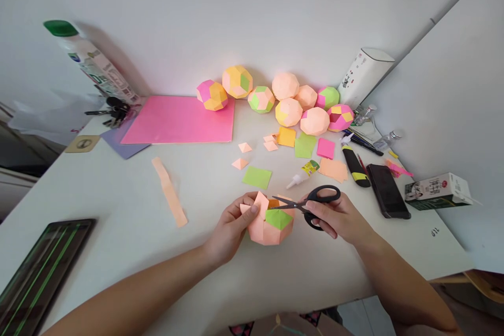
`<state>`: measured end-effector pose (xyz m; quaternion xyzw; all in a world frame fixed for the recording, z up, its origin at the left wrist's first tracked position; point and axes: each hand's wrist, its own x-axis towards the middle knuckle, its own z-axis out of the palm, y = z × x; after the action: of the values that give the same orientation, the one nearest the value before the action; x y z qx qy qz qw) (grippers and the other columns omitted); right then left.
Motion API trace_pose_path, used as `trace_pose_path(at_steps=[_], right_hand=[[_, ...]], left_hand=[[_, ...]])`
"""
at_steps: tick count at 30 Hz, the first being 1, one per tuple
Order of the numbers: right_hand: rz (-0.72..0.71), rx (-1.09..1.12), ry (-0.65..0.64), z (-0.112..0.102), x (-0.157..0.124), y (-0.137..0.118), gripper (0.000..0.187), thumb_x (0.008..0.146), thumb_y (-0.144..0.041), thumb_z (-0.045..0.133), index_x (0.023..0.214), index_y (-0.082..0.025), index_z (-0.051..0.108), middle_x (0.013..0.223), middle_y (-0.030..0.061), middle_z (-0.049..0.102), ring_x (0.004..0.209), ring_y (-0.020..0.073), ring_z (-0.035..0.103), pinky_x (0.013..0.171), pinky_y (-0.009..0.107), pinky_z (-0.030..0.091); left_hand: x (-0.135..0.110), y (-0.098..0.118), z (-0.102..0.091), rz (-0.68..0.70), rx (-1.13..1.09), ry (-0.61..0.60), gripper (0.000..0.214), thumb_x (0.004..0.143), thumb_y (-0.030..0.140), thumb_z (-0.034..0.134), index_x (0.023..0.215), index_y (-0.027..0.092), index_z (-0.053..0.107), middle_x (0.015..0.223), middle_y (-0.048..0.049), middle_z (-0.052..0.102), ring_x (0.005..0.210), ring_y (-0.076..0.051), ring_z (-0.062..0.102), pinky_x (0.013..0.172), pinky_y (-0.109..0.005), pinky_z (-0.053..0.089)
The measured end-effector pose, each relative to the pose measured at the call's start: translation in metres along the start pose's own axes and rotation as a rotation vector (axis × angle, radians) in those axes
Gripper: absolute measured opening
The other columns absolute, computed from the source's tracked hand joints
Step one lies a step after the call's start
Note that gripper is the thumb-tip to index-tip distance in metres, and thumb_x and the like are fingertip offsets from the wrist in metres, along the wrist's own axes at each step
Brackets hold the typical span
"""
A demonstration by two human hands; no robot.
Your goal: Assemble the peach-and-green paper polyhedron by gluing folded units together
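My left hand (233,227) grips an unfinished-looking paper ball (268,232) by its left side, thumb on a raised peach flap. The ball is mostly peach, with a green panel facing up and orange showing through its open top. In my right hand (334,216) is a pair of black-handled scissors (325,197), fingers in and around the loops. The blades point left, slightly parted, over the ball's opening near the flap. Whether they touch the paper I cannot tell. A glue bottle (303,173) lies just behind the scissors, beside a green paper piece (257,177).
Several finished paper balls (285,86) stand along the wall. Sticky-note stacks (305,145) and small folded peach pieces (244,147) lie before them. A phone (388,191), box cutter (355,166) and milk carton (439,191) are right; a peach strip (170,191) and tablet (47,273) left.
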<state>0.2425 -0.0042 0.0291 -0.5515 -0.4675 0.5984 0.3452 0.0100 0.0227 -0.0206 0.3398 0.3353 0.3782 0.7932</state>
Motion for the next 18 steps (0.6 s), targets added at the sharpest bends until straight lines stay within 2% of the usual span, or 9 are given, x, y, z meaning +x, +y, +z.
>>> trace_pose_path(at_steps=[5, 13, 18], right_hand=[[0.032, 0.021, -0.009, 0.0042, 0.0014, -0.0016, 0.035, 0.082, -0.050, 0.063, 0.084, -0.015, 0.066, 0.040, -0.0120, 0.037, 0.029, 0.0028, 0.030, 0.060, 0.029, 0.050], [0.065, 0.056, 0.010, 0.0068, 0.0022, -0.0024, 0.037, 0.079, -0.051, 0.065, 0.083, -0.014, 0.067, 0.041, -0.0115, 0.038, 0.029, 0.0028, 0.028, 0.054, 0.028, 0.047], [0.091, 0.064, 0.006, 0.0063, 0.0025, -0.0024, 0.039, 0.078, -0.053, 0.066, 0.084, -0.014, 0.067, 0.046, -0.0094, 0.045, 0.029, 0.0020, 0.029, 0.054, 0.028, 0.047]], left_hand=[[-0.0003, 0.0011, 0.0020, -0.009, 0.000, 0.005, 0.027, 0.083, 0.036, 0.066, 0.067, 0.017, 0.056, 0.120, -0.0044, 0.059, 0.100, -0.024, 0.059, 0.074, -0.029, 0.043], [-0.0007, 0.0034, 0.0045, -0.013, -0.001, 0.015, 0.029, 0.079, 0.038, 0.070, 0.065, 0.017, 0.057, 0.115, -0.0048, 0.061, 0.097, -0.024, 0.059, 0.073, -0.030, 0.043], [-0.0010, 0.0021, 0.0037, 0.001, -0.008, 0.007, 0.030, 0.080, 0.036, 0.068, 0.062, 0.016, 0.055, 0.110, -0.0038, 0.061, 0.094, -0.021, 0.058, 0.073, -0.029, 0.042]])
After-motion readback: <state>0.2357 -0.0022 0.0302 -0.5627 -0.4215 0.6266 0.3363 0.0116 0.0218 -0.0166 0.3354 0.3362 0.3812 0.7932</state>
